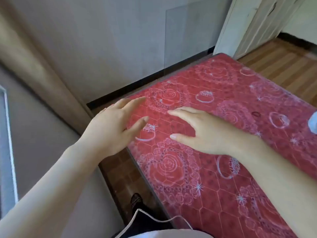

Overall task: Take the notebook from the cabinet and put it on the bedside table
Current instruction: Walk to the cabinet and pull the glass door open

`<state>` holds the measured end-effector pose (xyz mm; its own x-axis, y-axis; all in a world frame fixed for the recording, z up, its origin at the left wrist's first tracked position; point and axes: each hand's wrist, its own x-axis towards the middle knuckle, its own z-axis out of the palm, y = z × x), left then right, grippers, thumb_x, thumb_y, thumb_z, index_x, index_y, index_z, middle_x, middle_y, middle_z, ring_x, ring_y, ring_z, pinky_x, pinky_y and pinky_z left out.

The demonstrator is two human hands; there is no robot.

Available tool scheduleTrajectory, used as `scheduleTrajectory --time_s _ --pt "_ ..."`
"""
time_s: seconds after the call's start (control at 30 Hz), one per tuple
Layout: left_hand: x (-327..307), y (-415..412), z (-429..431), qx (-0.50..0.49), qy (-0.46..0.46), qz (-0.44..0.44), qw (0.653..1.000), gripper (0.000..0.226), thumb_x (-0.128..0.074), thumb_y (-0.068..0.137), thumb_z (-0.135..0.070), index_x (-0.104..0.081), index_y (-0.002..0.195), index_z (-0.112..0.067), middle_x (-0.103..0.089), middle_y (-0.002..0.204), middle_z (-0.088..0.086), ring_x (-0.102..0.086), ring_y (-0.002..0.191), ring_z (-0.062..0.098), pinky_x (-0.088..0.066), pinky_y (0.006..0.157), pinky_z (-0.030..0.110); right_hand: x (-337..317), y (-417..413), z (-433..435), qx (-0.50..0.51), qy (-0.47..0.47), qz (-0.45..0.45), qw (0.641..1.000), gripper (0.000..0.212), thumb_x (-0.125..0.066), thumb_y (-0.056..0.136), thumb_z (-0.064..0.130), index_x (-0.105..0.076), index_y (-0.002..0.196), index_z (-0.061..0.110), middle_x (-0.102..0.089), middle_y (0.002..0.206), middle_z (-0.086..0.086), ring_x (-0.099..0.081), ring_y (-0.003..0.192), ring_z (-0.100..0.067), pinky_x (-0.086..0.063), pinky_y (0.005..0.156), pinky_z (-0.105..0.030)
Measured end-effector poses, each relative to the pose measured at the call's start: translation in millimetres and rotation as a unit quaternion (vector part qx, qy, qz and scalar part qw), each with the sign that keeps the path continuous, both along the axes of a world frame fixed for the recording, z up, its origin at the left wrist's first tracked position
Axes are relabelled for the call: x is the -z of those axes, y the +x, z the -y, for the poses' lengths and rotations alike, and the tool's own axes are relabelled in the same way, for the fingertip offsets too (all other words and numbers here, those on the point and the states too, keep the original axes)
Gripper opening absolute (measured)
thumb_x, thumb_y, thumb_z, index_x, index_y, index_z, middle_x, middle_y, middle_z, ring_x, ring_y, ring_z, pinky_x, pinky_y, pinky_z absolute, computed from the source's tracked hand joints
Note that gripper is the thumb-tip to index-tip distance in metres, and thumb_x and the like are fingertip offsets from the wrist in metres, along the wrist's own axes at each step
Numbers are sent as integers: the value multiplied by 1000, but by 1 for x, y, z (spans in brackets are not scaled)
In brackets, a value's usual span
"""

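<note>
Nothing held; left hand (109, 129), right hand (207, 133) spread near left edge of tabletop (214, 203); glass pane (188, 40), seemingly loose, could be knocked.

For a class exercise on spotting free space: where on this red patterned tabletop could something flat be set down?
Free: the tabletop beyond both hands, and the near stretch this side of the right hand. Crowded: the far-left end, where the left hand and right hand spread; a pale object at the right edge.
</note>
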<state>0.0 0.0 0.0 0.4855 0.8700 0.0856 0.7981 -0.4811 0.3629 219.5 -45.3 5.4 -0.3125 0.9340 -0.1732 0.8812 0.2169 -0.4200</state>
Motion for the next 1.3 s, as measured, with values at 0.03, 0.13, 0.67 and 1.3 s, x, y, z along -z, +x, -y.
scheduleTrajectory --time_s 0.03,0.13,0.67,1.3 --pt "-1 -5 -16 -18 -9 26 999 62 -28 84 -63 -29 140 -36 -43 139 -7 -53 113 17 -41 90 32 -1 -7 -13 1 -9 4 1000 61 -45 86 55 -21 140 39 -20 149 22 -25 134 -1 -27 105 -26" --pt "-1 -15 -56 -54 -9 50 997 57 -34 89 -58 -29 141 -33 -42 141 -5 -50 117 18 -41 90 33 -4 -24 -49 17 1 -16 1000 61 -46 85 55 -23 140 38 -22 148 23 -25 133 1 -25 104 -24" --pt "24 -12 -143 -75 -29 27 996 59 -33 88 -59 -31 140 -33 -44 139 -6 -55 107 16 -42 88 30 25 -15 -173 -6 -11 -63 998 59 -47 86 54 -29 138 36 -26 146 23 -29 129 4 -22 96 -17" --pt "-7 -86 -383 148 -64 50 986 55 -29 85 -61 -45 130 -33 -50 133 -11 -48 121 11 -39 93 27 0 -121 -304 229 -12 -119 966 57 -43 83 60 -32 135 40 -31 143 27 -29 127 8 -27 102 -22"
